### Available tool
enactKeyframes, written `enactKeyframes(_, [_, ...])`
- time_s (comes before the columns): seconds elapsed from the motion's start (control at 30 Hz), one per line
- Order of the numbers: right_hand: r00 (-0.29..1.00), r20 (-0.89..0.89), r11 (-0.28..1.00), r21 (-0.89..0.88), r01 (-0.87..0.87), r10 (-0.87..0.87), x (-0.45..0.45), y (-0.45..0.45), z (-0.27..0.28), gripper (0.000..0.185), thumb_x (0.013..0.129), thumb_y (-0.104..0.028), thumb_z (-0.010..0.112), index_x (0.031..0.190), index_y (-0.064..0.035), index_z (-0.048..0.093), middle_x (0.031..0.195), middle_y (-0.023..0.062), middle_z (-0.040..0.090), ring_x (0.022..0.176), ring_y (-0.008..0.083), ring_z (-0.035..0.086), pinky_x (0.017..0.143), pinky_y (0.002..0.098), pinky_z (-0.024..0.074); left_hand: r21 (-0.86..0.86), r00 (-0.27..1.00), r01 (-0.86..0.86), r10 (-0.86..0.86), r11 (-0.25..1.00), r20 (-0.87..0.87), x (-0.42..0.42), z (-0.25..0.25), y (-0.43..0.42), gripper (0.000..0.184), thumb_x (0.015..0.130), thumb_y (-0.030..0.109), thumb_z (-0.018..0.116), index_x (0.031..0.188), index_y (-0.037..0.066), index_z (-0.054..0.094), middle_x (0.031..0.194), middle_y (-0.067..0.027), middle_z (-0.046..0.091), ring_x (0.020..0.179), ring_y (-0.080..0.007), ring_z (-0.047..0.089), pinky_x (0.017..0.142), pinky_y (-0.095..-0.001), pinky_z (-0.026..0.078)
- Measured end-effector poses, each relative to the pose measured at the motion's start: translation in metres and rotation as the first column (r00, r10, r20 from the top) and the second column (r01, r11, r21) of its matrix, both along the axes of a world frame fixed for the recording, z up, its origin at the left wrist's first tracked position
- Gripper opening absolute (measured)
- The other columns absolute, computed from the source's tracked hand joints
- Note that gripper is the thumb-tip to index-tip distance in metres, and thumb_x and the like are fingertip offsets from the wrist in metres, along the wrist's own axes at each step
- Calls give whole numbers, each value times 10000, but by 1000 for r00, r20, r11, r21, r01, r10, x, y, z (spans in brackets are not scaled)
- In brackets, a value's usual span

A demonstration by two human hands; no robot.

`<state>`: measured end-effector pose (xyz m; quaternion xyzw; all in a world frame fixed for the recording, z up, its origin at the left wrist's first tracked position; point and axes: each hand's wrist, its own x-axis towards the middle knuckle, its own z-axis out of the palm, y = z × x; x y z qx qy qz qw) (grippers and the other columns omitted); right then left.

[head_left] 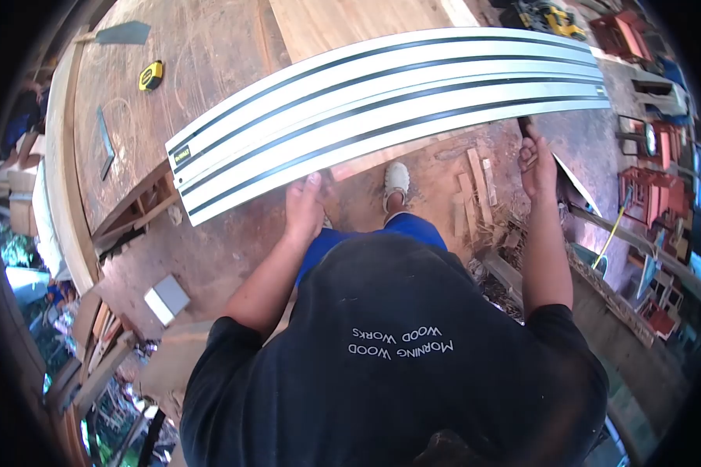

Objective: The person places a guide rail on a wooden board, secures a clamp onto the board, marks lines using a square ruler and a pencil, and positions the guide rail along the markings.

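A long silver guide rail point(397, 93) with dark lengthwise strips and a yellow-and-black label lies across the view, over the edge of the wooden workbench point(202, 86). At the rail's near edge, left of centre, my left hand point(305, 206) grips it with the thumb upward; its other fingers are partly hidden. My right hand point(538, 167) is closed just below the rail's near edge, towards the right end. A small dark part point(525, 126) shows between that hand and the rail, but its kind is unclear.
On the bench lie a yellow tape measure point(151, 75), a sliding bevel point(105, 144) and a flat grey blade-like tool point(123, 33). A yellow-and-black power tool point(553, 19) stands at the back right. Wood offcuts point(479, 187) litter the floor, near a white-and-grey block point(167, 300).
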<state>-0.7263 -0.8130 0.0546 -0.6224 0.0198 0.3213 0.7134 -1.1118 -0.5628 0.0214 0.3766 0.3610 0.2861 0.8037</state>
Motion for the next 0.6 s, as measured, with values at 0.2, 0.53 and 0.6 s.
enactKeyframes(0.2, [977,38,960,184,-212,209,43,19,-4,295,933,-250,582,1121,-27,544,834,-4,551,655,65,485,520,196,358,-20,964,-265,264,964,-22,29,19,-23,195,964,195,501,1022,26,580,968,-69,631,815,-144,580,684,-267,457])
enactKeyframes(0.53, [916,100,918,48,-394,389,61,26,-7,141,885,-178,646,905,-63,567,748,20,536,667,115,481,545,236,351,52,908,-416,418,908,-20,42,33,-23,148,947,122,520,1009,1,577,1032,-109,639,949,-192,631,817,-319,540])
enactKeyframes(0.6, [889,134,892,55,-448,439,64,25,-13,158,856,-144,680,912,-13,613,751,41,579,644,104,499,540,222,365,91,902,-424,429,901,-38,38,30,-22,127,934,113,545,978,6,598,1001,-105,652,925,-187,638,811,-320,543])
